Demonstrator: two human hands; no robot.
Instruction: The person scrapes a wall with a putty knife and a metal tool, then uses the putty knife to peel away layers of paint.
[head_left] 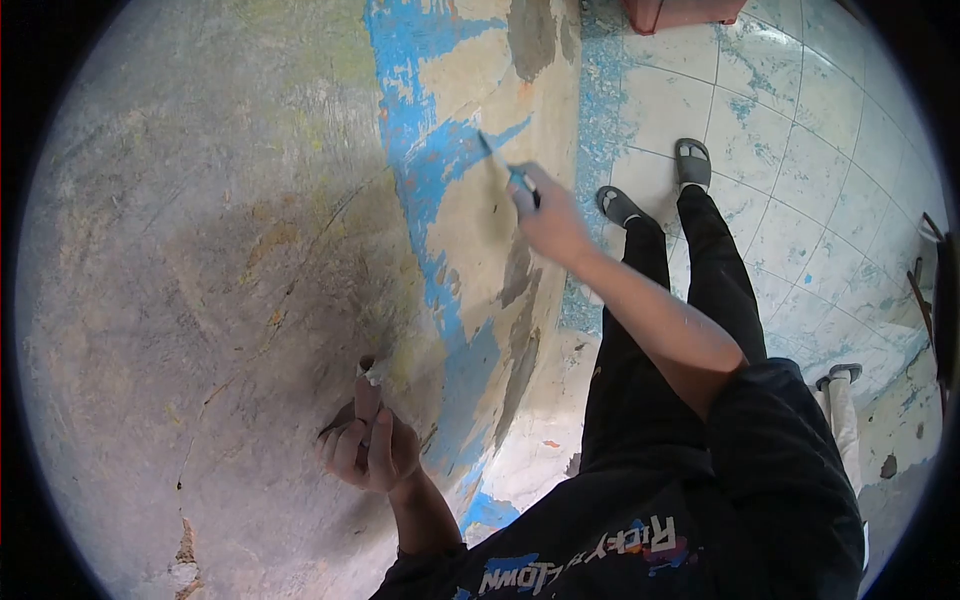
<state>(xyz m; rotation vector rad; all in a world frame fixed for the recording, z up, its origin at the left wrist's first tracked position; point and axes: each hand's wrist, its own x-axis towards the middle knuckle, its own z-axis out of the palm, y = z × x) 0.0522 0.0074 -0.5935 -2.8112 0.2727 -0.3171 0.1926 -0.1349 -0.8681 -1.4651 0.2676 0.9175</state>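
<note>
Fingers (527,200) grip scraper (497,160) handle.

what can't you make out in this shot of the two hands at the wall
Head view only:
- Scraper in the right hand: handle hidden by the fingers, blade too small.
- Small whitish thing above the left hand: too small to identify.
- Red object: cut off by the top edge.

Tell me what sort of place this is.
Probably a room under renovation: the wall is scraped bare, with only patches of blue paint left, and paint flecks lie on the tiled floor. The right hand holds a scraper to the wall.
</note>
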